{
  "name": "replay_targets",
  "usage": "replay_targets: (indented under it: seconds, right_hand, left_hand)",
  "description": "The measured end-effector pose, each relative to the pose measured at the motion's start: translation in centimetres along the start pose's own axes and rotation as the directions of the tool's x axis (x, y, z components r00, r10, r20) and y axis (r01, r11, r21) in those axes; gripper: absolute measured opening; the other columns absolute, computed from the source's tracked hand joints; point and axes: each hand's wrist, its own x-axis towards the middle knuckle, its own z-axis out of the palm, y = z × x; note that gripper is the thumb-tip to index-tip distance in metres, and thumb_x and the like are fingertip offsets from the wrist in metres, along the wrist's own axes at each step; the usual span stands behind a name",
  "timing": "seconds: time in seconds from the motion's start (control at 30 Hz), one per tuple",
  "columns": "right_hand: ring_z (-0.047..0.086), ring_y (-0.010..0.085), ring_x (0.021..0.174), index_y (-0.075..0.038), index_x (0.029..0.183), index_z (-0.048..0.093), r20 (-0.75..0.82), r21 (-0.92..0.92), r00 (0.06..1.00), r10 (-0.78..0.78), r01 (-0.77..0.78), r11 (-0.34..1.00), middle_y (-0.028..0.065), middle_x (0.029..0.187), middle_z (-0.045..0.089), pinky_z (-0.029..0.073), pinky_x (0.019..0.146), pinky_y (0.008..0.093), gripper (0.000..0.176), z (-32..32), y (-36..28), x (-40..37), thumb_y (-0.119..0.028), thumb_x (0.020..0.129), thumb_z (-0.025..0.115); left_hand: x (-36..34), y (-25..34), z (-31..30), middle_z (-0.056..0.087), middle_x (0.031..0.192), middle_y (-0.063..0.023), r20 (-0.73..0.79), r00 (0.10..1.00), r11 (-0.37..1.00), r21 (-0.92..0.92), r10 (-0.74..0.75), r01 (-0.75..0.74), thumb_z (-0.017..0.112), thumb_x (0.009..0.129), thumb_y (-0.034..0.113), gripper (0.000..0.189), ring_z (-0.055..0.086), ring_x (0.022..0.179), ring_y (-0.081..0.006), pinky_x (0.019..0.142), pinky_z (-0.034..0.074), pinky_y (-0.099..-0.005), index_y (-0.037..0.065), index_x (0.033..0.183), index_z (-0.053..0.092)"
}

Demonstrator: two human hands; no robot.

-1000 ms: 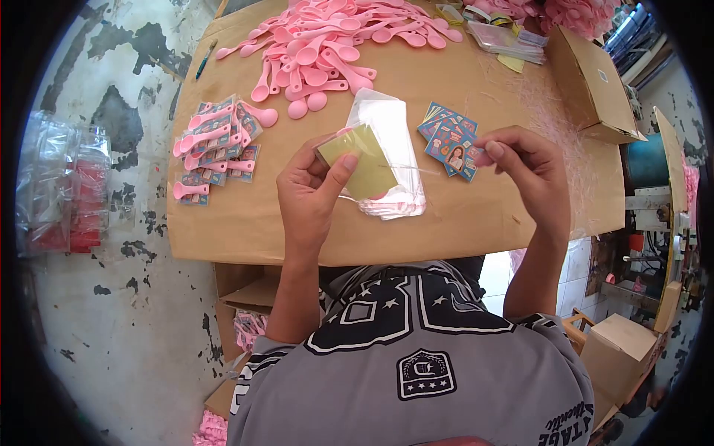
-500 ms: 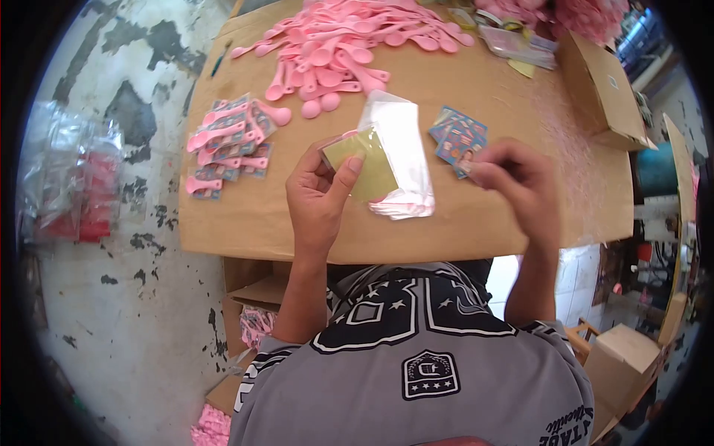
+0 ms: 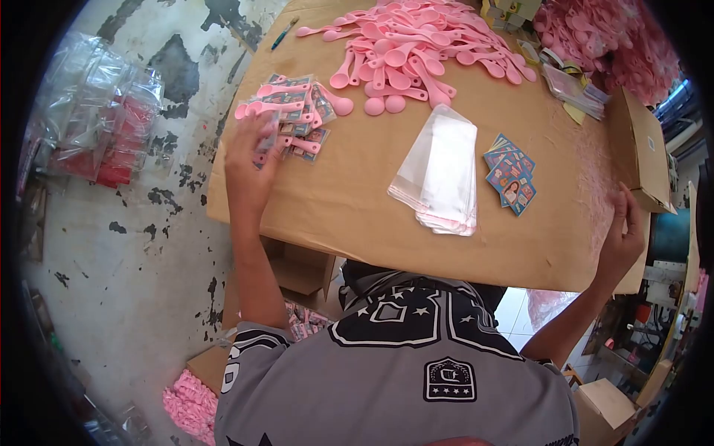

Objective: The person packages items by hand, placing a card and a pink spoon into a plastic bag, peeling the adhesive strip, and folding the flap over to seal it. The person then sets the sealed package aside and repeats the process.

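Observation:
My left hand (image 3: 249,160) reaches to the table's left side and rests on a heap of bagged pink spoons with picture cards (image 3: 290,111). Its fingers pinch one spoon packet (image 3: 266,141) at the heap's near edge. My right hand (image 3: 625,234) hangs at the table's far right edge, just below a cardboard box (image 3: 643,149), with loose fingers and nothing visible in it. Between the hands lie a stack of clear plastic bags (image 3: 439,167) and a small fan of blue picture cards (image 3: 512,182), both untouched.
Several loose pink spoons (image 3: 416,52) cover the back of the brown cardboard tabletop (image 3: 357,201). More pink spoons (image 3: 610,37) pile up at the top right. A pen (image 3: 285,33) lies at the back left. Bundled plastic bags (image 3: 97,126) sit on the floor to the left.
My left hand has carried the filled packet from the middle to the heap on the left. My right hand has swung from the picture cards out to the table's right edge. The view shifted.

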Motion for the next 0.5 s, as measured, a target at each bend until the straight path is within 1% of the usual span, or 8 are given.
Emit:
replay_targets:
  seconds: [0.03, 0.1, 0.17, 0.27, 0.3, 0.37, 0.4, 0.5]
  right_hand:
    - [0.07, 0.0162, 0.1, -0.005, 0.129, 0.073, -0.003, -0.078, 0.972, -0.234, 0.233, 0.969, 0.0126, 0.109, 0.076, 0.053, 0.091, 0.0328, 0.028, 0.2, -0.6, 0.2, -0.019, 0.107, 0.062]
    - [0.07, 0.013, 0.095, -0.005, 0.128, 0.073, 0.054, 0.071, 0.951, -0.304, 0.3, 0.951, 0.0117, 0.106, 0.076, 0.054, 0.088, 0.031, 0.028, 0.4, -0.9, 0.4, -0.019, 0.108, 0.061]
    - [0.069, 0.011, 0.092, -0.004, 0.128, 0.073, 0.246, 0.458, 0.969, -0.026, -0.093, 0.884, 0.0108, 0.105, 0.076, 0.054, 0.086, 0.0298, 0.028, 0.1, -0.3, -0.1, -0.019, 0.108, 0.061]
    - [0.069, 0.0118, 0.093, -0.002, 0.126, 0.073, 0.332, 0.543, 0.941, -0.072, -0.128, 0.83, 0.0087, 0.102, 0.076, 0.054, 0.085, 0.0292, 0.027, 0.2, -2.9, 1.1, -0.017, 0.107, 0.062]
    - [0.069, 0.0132, 0.093, -0.001, 0.124, 0.073, 0.204, 0.344, 0.954, -0.22, 0.141, 0.929, 0.009, 0.102, 0.076, 0.054, 0.085, 0.0297, 0.026, 0.7, -3.9, 1.6, -0.017, 0.106, 0.063]
    - [0.071, 0.0162, 0.092, 0.0, 0.121, 0.074, 0.082, -0.186, 0.832, -0.549, 0.554, 0.811, 0.0097, 0.102, 0.077, 0.055, 0.084, 0.0309, 0.024, 2.0, -5.5, 2.2, -0.015, 0.105, 0.064]
    - [0.072, 0.0226, 0.099, -0.002, 0.119, 0.074, 0.195, 0.24, 0.971, -0.139, 0.091, 0.967, 0.0125, 0.111, 0.075, 0.056, 0.083, 0.036, 0.023, 2.5, -5.2, 1.6, -0.014, 0.102, 0.067]
    - [0.07, 0.0289, 0.106, -0.002, 0.117, 0.073, 0.237, 0.094, 0.955, -0.181, 0.162, 0.982, 0.0147, 0.119, 0.072, 0.056, 0.084, 0.0405, 0.023, 4.1, -7.1, 0.5, -0.016, 0.098, 0.07]
  left_hand:
    - [-0.5, -1.3, 0.2, 0.059, 0.149, -0.0178, 0.09, 0.996, 1.0, 0.025, 0.013, -0.015, 0.074, 0.092, 0.008, 0.045, 0.056, 0.135, -0.0348, 0.112, 0.043, -0.0436, 0.01, 0.137, 0.067]
    - [-1.0, -2.5, 0.4, 0.054, 0.155, -0.018, 0.17, 0.984, 0.994, 0.084, 0.049, -0.064, 0.074, 0.093, 0.009, 0.047, 0.052, 0.142, -0.034, 0.114, 0.042, -0.0431, 0.01, 0.139, 0.066]
    - [-1.6, -2.7, 0.6, 0.053, 0.158, -0.0152, 0.162, 0.982, 0.981, 0.153, 0.098, -0.123, 0.074, 0.094, 0.009, 0.048, 0.053, 0.141, -0.0285, 0.111, 0.046, -0.0388, 0.008, 0.141, 0.064]
    - [-2.1, -3.0, 0.9, 0.052, 0.159, -0.0136, 0.08, 0.994, 0.997, 0.011, 0.071, -0.072, 0.074, 0.095, 0.011, 0.048, 0.056, 0.138, -0.0285, 0.109, 0.048, -0.0384, 0.007, 0.142, 0.063]
    - [-2.1, -2.4, 1.1, 0.057, 0.153, -0.0136, 0.004, 0.998, 0.998, -0.01, 0.069, -0.069, 0.073, 0.095, 0.011, 0.045, 0.06, 0.132, -0.0274, 0.107, 0.049, -0.0372, 0.006, 0.139, 0.064]
    - [-2.4, -0.4, 1.4, 0.065, 0.142, -0.0137, -0.14, 0.988, 0.996, -0.051, 0.063, -0.071, 0.072, 0.096, 0.011, 0.038, 0.066, 0.12, -0.0254, 0.102, 0.051, -0.0347, 0.003, 0.134, 0.067]
    - [-2.7, 0.4, 1.9, 0.067, 0.133, -0.0129, -0.146, 0.989, 0.993, -0.116, -0.009, -0.008, 0.072, 0.097, 0.012, 0.034, 0.066, 0.112, -0.0234, 0.097, 0.051, -0.0337, 0.002, 0.13, 0.068]
    - [-3.7, 3.9, 4.4, 0.072, 0.108, -0.011, -0.025, 0.983, 0.939, -0.3, -0.183, 0.167, 0.073, 0.098, 0.017, 0.026, 0.066, 0.093, -0.0207, 0.084, 0.052, -0.0332, 0.0, 0.117, 0.071]
